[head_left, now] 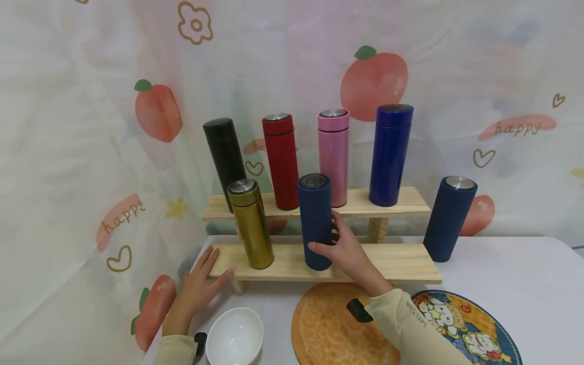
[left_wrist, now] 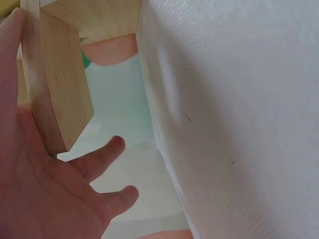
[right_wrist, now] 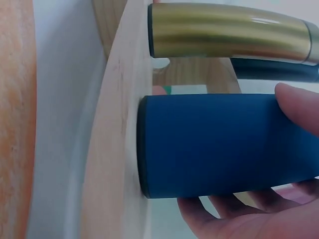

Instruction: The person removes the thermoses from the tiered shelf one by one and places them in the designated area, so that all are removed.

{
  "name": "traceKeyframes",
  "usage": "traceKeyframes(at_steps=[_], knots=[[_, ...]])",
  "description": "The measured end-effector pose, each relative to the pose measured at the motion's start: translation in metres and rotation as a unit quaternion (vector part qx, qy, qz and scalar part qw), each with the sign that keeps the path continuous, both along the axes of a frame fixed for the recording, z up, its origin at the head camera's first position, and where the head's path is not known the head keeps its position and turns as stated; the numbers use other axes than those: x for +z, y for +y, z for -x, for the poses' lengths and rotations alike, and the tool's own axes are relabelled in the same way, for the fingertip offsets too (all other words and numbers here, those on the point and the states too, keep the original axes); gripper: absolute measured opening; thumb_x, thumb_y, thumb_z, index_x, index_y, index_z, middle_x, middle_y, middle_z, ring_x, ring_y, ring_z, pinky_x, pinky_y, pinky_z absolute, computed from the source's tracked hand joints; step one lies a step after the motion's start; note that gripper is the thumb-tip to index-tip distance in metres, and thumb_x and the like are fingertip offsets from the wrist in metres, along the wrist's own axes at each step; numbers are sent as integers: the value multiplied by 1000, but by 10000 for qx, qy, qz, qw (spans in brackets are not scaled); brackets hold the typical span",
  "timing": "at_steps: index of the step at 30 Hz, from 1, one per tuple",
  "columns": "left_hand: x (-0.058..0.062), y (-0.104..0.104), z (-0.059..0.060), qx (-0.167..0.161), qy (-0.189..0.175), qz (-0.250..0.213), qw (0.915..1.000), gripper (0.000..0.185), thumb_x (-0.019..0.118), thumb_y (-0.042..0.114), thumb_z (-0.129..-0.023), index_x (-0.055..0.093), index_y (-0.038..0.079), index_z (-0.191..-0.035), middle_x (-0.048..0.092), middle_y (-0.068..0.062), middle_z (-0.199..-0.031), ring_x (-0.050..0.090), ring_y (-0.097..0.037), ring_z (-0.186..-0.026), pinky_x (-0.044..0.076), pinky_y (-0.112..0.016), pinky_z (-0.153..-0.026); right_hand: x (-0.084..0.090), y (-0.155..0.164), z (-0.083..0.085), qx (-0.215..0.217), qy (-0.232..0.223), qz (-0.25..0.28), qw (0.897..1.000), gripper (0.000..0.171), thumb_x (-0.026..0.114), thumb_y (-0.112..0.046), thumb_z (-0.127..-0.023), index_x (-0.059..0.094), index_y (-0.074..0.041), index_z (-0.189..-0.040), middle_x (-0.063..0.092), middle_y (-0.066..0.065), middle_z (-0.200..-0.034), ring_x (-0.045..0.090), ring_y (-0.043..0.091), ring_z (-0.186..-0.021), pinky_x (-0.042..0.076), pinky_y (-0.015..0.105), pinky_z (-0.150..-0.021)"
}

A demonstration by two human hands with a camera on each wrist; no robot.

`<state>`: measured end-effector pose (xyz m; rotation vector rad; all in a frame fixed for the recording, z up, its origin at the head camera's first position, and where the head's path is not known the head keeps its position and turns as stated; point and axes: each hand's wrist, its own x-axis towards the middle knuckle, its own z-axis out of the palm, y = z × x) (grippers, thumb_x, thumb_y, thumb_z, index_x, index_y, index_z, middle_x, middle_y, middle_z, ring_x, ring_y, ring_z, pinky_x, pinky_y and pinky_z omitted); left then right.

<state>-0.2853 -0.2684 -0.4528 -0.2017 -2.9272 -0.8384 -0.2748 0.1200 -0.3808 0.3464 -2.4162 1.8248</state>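
My right hand [head_left: 349,253] grips a dark blue matte thermos [head_left: 315,218] upright on the lower wooden shelf [head_left: 383,261], thumb in front and fingers around its right side. In the right wrist view the base of this thermos meets the shelf board. A gold thermos [head_left: 253,228] stands to its left. My left hand [head_left: 198,289] rests on the left end of the lower shelf, fingers spread; in the left wrist view two fingers stretch out below the board end [left_wrist: 62,84]. Black [head_left: 224,157], red [head_left: 280,162], pink [head_left: 333,157] and glossy blue [head_left: 391,154] thermoses stand on the upper shelf [head_left: 358,197].
Another dark blue thermos [head_left: 451,218] with a silver lid top stands on the white table [head_left: 524,274], right of the shelves. In front lie a white bowl [head_left: 234,337], a round bread-patterned mat [head_left: 328,324] and a round cartoon mat [head_left: 474,329]. A printed curtain [head_left: 292,50] hangs behind.
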Motion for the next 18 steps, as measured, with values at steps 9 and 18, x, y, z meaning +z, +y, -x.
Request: traceKeyframes(at_steps=[9,18], knots=[[1,1,-1,-145,158,-14,9998,88,62,57,-103,32,6,-169,18,-17,-177,28,-49,-156,10,-84,-116,6,22,-16,-114,-13,-259,9996,100,81,-28,-97,17,-5,-170,32,31,-167,41,54,-147,37,68,-116],[-1,1,-2,-159,263,-35,9995,89,62,57,-103,32,4,-168,19,-19,-176,29,-50,-155,11,-85,-115,17,56,-37,-260,144,-371,9989,101,80,-26,-98,13,-6,-171,29,33,-166,41,58,-146,38,71,-113]])
